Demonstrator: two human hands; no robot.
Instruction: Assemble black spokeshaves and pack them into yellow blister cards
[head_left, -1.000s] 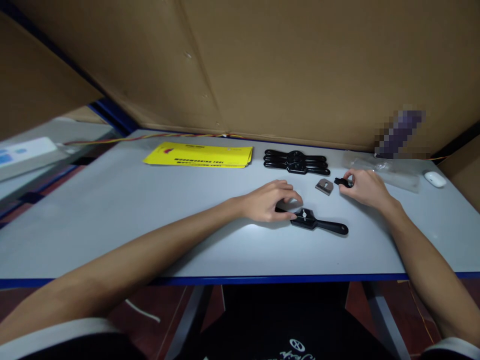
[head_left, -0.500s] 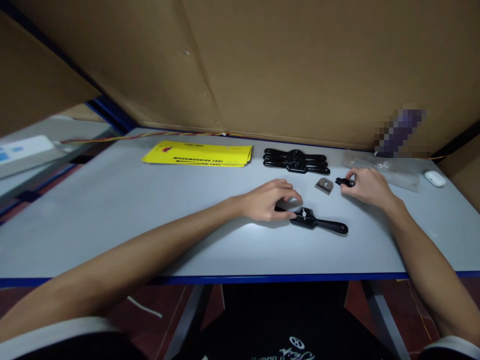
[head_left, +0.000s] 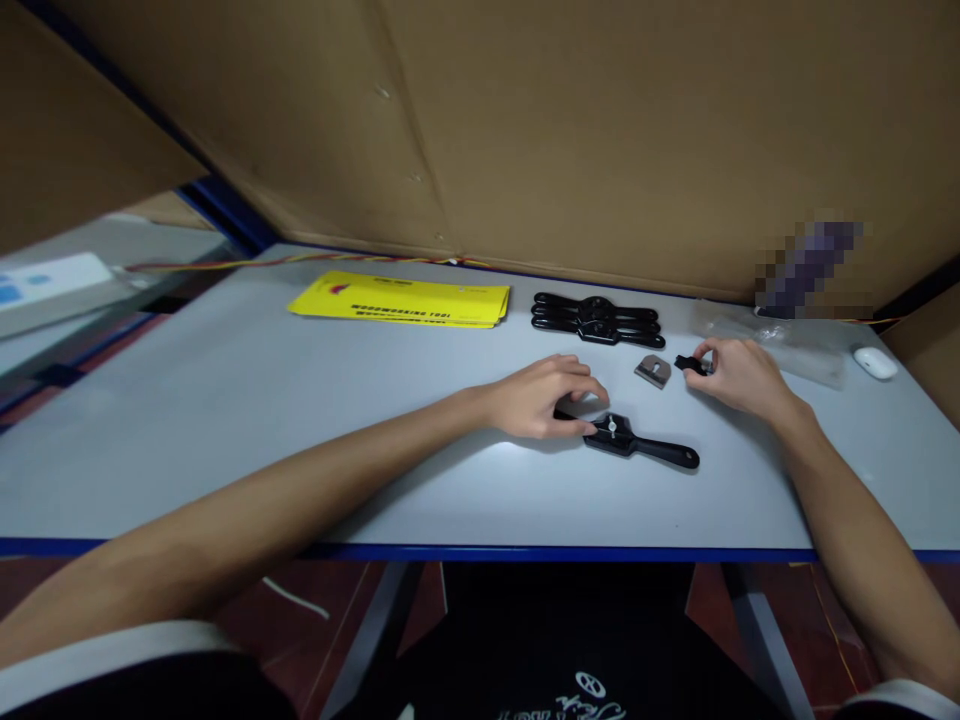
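A black two-handled tool [head_left: 616, 436] with a small silver screw at its middle lies on the grey table. My left hand [head_left: 546, 398] rests over its left handle, thumb touching it near the body, fingers curved around the handle. Further right, my right hand [head_left: 739, 375] pinches a small black part [head_left: 689, 365] between thumb and fingers, at table level. Just left of that part lies a flat metal blade [head_left: 653, 371] with a slot in it. Behind them sit several similar black tools [head_left: 598, 319], packed side by side.
Yellow printed sheets [head_left: 401, 300] lie at the back left. Clear plastic bags [head_left: 799, 350] are behind my right hand, with a white mouse-shaped object [head_left: 875, 363] to their right. A twisted cable [head_left: 300, 258] runs along the back edge; a white power strip [head_left: 56, 292] is far left.
The camera view has shifted slightly. Both hands keep nearly the same places and grips, and the objects on the table have not visibly moved.
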